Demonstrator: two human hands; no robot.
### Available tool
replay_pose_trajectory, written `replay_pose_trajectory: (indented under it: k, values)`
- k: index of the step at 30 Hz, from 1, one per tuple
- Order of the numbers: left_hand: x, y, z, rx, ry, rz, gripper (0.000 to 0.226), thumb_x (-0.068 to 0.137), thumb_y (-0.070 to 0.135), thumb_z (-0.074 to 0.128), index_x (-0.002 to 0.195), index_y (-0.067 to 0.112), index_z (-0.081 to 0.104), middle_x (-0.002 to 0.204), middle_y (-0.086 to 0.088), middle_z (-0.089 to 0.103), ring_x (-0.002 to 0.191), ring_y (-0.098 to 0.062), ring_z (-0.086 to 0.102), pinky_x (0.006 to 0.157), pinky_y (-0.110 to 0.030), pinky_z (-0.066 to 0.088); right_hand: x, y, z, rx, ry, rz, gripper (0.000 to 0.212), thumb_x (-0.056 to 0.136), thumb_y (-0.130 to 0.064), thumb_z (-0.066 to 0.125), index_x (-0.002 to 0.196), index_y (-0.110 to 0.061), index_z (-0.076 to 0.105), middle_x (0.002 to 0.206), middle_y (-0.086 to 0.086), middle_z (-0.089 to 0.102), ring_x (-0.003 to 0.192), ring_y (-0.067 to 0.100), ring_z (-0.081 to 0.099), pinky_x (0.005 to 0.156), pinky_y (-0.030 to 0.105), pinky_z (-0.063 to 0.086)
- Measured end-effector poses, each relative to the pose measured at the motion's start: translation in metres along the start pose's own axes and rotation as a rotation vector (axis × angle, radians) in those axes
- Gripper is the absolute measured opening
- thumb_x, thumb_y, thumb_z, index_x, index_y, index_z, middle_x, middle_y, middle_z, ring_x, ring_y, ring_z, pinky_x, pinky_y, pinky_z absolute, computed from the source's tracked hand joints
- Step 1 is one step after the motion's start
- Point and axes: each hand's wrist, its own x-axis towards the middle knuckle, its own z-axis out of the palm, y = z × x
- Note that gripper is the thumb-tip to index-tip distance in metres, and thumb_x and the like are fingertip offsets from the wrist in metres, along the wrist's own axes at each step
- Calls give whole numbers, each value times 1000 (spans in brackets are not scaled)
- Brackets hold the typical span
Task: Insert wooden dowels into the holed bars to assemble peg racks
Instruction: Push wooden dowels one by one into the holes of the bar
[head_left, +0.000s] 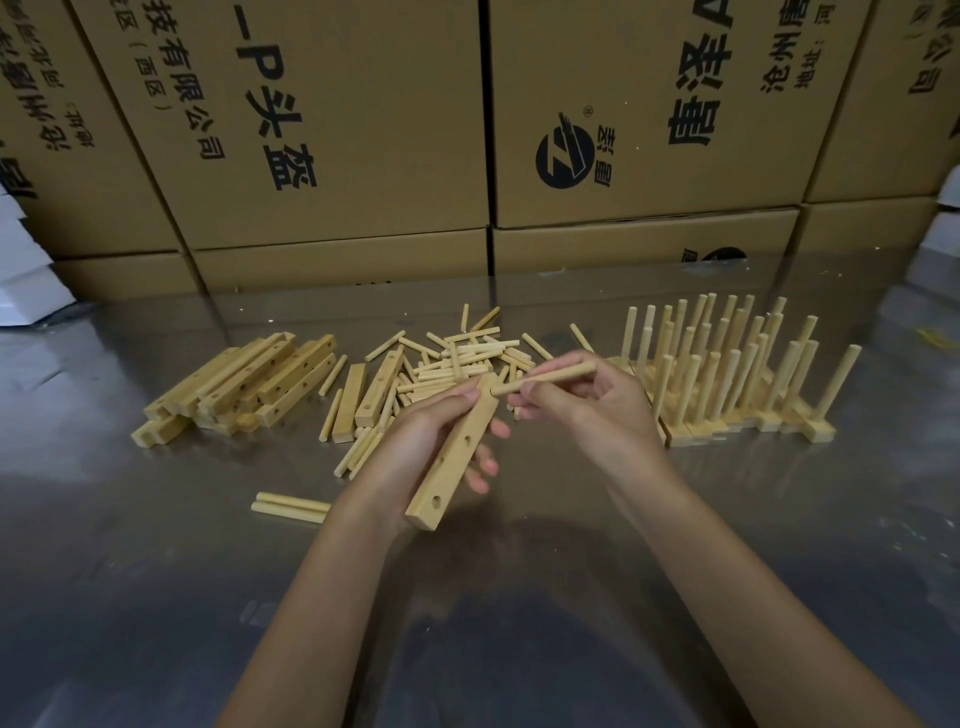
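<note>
Holed bar (451, 457) sits at frame centre, tilted, lifted above the shiny table (156, 597). Left hand (415, 441) grips it, fingers wrapped round its underside, thumb pressed near its top end. Right hand (587, 402) pinches a dowel (545, 378) between thumb and curled fingertips, its near tip touching the bar's upper end; whether it has entered a hole is probably too hidden to tell. Loose dowels (457, 358) lie heaped behind the hands, spare bars (244, 387) at centre left, finished peg racks (737, 374) at centre right. Cardboard boxes (322, 130) fill the upper frame.
</note>
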Motion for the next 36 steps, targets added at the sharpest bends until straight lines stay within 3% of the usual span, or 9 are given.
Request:
replay_pose_trajectory:
  k: [5, 11, 16, 21, 26, 30, 32, 34, 36]
  values:
    - [1, 1, 1, -14, -5, 36, 33, 105, 22, 44, 133, 11, 59, 76, -9, 64, 50, -18, 59, 42, -26, 50, -2, 0, 2, -32, -12, -91, 9, 82, 0, 74, 89, -4, 70, 87, 10, 75, 89, 21, 74, 77, 30, 60]
    - [0, -1, 0, -18, 44, 81, 33, 105, 22, 44, 133, 11, 57, 73, -10, 62, 45, -20, 56, 37, -25, 45, -1, 4, -1, -322, -38, -117, 3, 84, -10, 75, 85, -12, 72, 72, 8, 72, 70, 24, 70, 77, 53, 56]
    - [-1, -1, -5, 211, 73, 163, 34, 104, 25, 49, 135, 35, 58, 71, -6, 63, 41, -19, 54, 35, -24, 41, -3, 10, 1, -552, -31, -270, 8, 90, -17, 67, 87, -19, 74, 71, 2, 68, 69, 21, 60, 63, 36, 48]
    - [0, -5, -6, 306, 80, 147, 34, 104, 26, 49, 134, 40, 56, 69, -2, 63, 40, -19, 54, 35, -25, 40, -2, 9, -3, -770, -55, -349, 11, 92, -15, 64, 87, -18, 73, 60, -7, 58, 54, 6, 47, 48, 18, 30]
    - [1, -7, -6, 274, 63, 135, 32, 104, 27, 49, 130, 43, 59, 72, -4, 61, 41, -18, 52, 35, -24, 38, -2, 17, 0, -689, 3, -287, 16, 93, -15, 62, 80, -21, 69, 46, -17, 49, 44, 2, 44, 40, 13, 28]
    - [0, -7, -7, 289, 42, 140, 31, 105, 27, 48, 119, 51, 62, 72, -6, 61, 40, -18, 52, 35, -24, 38, -1, 20, 1, -724, 25, -251, 22, 93, -22, 63, 74, -33, 63, 54, -8, 56, 53, 5, 48, 45, 15, 32]
    - [0, -7, -7, 304, 41, 138, 32, 105, 27, 48, 115, 55, 62, 71, -6, 61, 41, -18, 52, 35, -24, 38, -1, 22, 2, -710, 15, -232, 21, 94, -24, 62, 74, -31, 64, 64, -3, 63, 61, 10, 54, 48, 16, 33]
    - [1, -8, -8, 313, 50, 137, 32, 105, 28, 48, 115, 56, 61, 72, -5, 61, 41, -18, 52, 35, -24, 39, -1, 22, 4, -667, 9, -205, 20, 94, -25, 62, 75, -25, 68, 69, 1, 67, 69, 16, 60, 57, 27, 43]
    - [2, -7, -8, 329, 62, 127, 31, 105, 29, 48, 119, 54, 60, 72, -4, 62, 43, -17, 54, 38, -25, 41, -1, 21, 4, -625, 18, -196, 17, 93, -24, 64, 78, -20, 72, 70, -2, 69, 71, 11, 61, 60, 24, 44]
